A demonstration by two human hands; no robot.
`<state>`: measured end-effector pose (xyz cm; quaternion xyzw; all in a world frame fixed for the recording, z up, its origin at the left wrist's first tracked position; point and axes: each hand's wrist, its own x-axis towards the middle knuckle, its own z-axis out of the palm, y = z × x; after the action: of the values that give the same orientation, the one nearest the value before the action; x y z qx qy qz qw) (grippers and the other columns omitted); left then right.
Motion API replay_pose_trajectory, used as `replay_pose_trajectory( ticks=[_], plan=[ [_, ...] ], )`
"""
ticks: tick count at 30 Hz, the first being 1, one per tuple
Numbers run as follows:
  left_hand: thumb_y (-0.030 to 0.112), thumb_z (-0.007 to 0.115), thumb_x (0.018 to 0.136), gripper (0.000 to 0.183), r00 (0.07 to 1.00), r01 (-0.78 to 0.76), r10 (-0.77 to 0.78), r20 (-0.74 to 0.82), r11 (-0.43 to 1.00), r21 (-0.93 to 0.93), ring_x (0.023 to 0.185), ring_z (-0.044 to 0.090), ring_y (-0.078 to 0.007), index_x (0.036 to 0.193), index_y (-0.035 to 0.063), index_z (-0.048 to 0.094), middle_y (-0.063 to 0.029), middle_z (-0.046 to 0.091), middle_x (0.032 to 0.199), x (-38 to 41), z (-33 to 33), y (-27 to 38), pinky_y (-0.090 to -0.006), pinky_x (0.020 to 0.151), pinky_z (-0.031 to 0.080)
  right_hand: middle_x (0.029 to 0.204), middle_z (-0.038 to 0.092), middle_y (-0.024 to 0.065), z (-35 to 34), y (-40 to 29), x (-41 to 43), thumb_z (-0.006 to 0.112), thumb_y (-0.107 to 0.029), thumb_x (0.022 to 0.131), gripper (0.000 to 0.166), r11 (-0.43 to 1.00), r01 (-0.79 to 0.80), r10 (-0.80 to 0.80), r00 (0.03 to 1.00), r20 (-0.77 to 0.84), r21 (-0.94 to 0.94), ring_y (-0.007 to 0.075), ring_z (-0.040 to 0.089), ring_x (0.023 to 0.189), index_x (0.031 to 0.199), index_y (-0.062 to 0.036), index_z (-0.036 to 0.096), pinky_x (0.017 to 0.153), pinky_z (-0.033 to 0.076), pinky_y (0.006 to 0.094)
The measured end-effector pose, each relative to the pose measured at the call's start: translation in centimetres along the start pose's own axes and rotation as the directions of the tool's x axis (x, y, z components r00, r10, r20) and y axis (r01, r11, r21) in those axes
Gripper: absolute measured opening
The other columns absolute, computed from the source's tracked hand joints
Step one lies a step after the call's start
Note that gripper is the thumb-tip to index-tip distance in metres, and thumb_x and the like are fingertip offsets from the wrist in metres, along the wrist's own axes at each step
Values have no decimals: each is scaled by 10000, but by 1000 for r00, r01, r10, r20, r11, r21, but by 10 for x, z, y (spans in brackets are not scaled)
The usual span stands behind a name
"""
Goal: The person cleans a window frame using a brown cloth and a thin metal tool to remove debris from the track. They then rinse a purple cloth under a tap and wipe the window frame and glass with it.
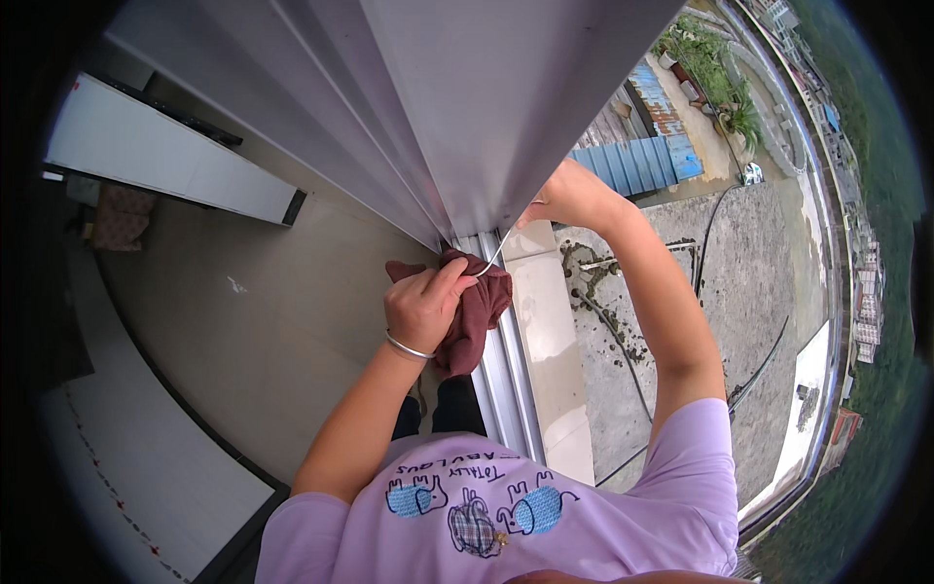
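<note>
My left hand [430, 299] pinches a thin white cable [497, 255] between thumb and fingers. Under that hand a maroon cloth [473, 332] is bunched over the metal window track [511, 390], and the cable passes across it. From there the cable runs up to my right hand [573, 198], which reaches around the outer side of the grey metal window frame [467, 109]. My right thumb and fingertips meet at the cable's upper end. The frame's edge partly hides those fingers.
Outside the track lies a tiled ledge [547, 321], with a concrete surface [751, 248] and hoses far below. Blue corrugated roofing [635, 164] and potted plants [740, 120] appear beyond. Indoors are a tan floor [292, 306], a white panel [175, 150] and a dark-edged white surface [146, 467].
</note>
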<state>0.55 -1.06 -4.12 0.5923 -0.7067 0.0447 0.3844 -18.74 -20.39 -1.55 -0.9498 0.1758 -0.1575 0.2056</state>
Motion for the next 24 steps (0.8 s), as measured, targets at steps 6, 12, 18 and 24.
replay_pose_trajectory(
  ticks=[6,12,18,24],
  plan=[
    [231,761,712,235,998,-15,15,-59,1000,11,486,556,-236,819,90,606,-46,573,576,-4,5,-2,-324,442,431,613,605,111,7,-4,-10,778,-253,623,256,970,-186,181,982,46,156,305,600,624,660,-48,628,576,466,380],
    [192,740,758,181,994,106,-105,22,993,-54,581,618,-261,836,65,638,-101,637,679,-1,4,-6,-332,516,485,649,630,125,3,-27,-12,792,-207,609,236,911,-403,396,914,87,92,276,610,617,707,-31,669,583,471,361],
    [208,723,779,185,994,58,-48,100,993,-101,560,607,-272,801,55,621,-108,630,669,7,-4,-11,-337,503,479,650,624,128,10,-24,-16,787,-222,607,250,952,-300,301,954,-8,66,301,616,655,704,-32,658,606,477,381],
    [247,719,764,309,994,20,-12,107,997,-71,485,537,-272,674,94,466,-75,520,553,-2,3,-1,-361,438,415,733,643,107,19,-4,-7,804,-241,574,317,975,-151,172,978,-121,166,309,619,712,738,-29,635,633,482,388]
  ],
)
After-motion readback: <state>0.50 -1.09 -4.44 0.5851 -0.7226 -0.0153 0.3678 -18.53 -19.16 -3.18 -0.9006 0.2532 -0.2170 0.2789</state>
